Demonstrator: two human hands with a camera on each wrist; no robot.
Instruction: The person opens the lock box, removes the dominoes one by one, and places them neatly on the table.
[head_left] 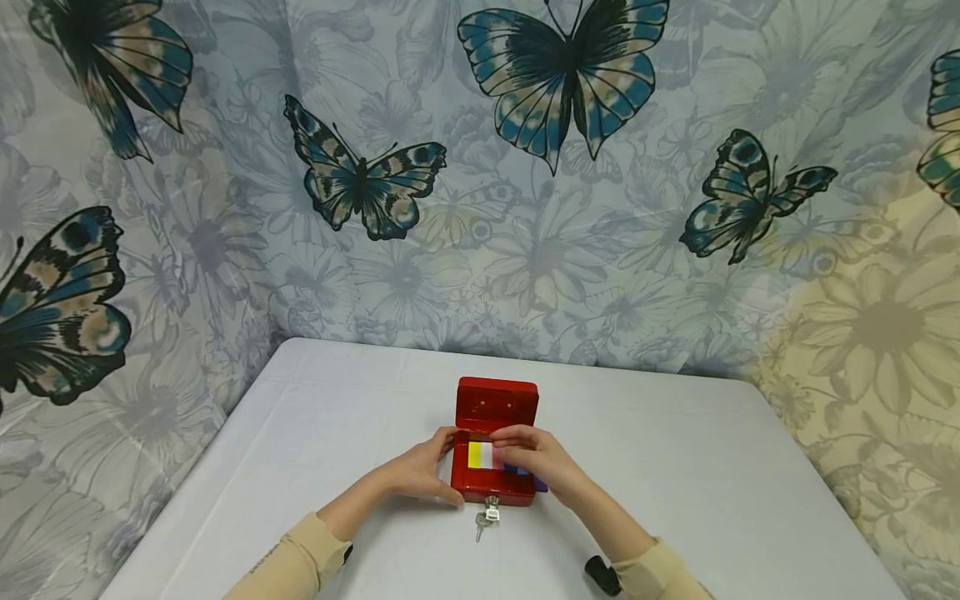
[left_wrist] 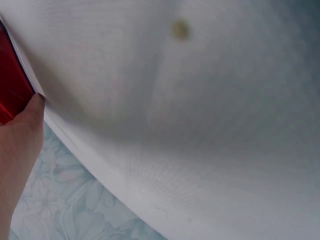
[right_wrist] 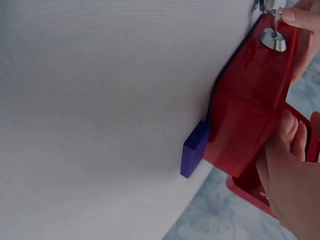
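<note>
A small red metal cash box (head_left: 495,483) stands on the table with its lid (head_left: 497,404) raised at the back. In its front lock hangs a key with a second key (head_left: 480,525) beside it. My left hand (head_left: 420,468) holds the box's left side, thumb at the front corner. My right hand (head_left: 542,458) reaches over the right wall, fingers bent inside, beside a row of coloured pieces: yellow (head_left: 474,455), white (head_left: 486,455), pinkish and blue. I cannot tell whether it pinches one. Outside the right wall lies a purple block (right_wrist: 195,149).
A white cloth covers the table (head_left: 360,383). Butterfly-and-flower fabric (head_left: 450,283) hangs behind it and at both sides. A black wrist device (head_left: 602,575) shows near the right sleeve.
</note>
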